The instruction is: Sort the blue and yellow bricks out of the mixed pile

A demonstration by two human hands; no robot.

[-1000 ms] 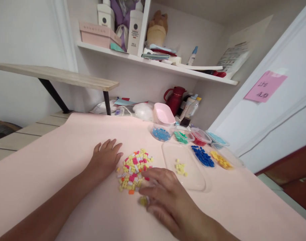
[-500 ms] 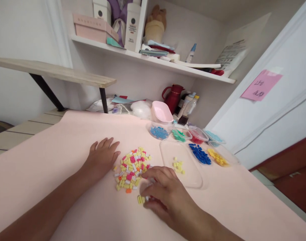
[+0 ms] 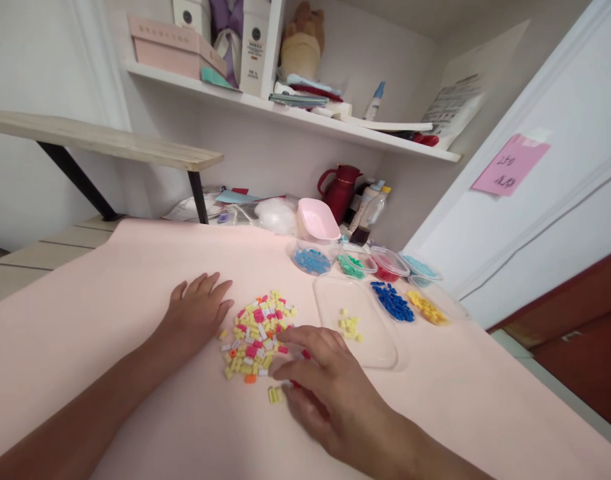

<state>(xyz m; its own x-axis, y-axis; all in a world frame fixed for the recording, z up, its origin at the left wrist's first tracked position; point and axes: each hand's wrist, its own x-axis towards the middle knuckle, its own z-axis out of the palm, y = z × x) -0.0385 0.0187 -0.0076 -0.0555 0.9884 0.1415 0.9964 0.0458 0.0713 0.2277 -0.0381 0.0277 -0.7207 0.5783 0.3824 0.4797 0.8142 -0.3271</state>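
Right hand: palm down, fingers bent, at the near right edge of a pile of small bricks. Red bricks show beneath and between its fingers; whether they are gripped or merely covered, I cannot tell. Left hand: released, palm down with fingers spread on the pink table cover, just left of the pile.

Pale yellow bricks lie apart from the pile, beside the right thumb. The pile itself is mixed: yellow, pink-red, white and orange, spread loosely between the hands.

Beyond the right hand is a shallow clear tray bearing a small cluster of pale yellow bricks. Behind and right of it are dark blue pieces and yellow pieces; farther back, light blue pieces and green pieces, each in a clear container. A pink basin and a dark red jug stand at the rear, below a white shelf.
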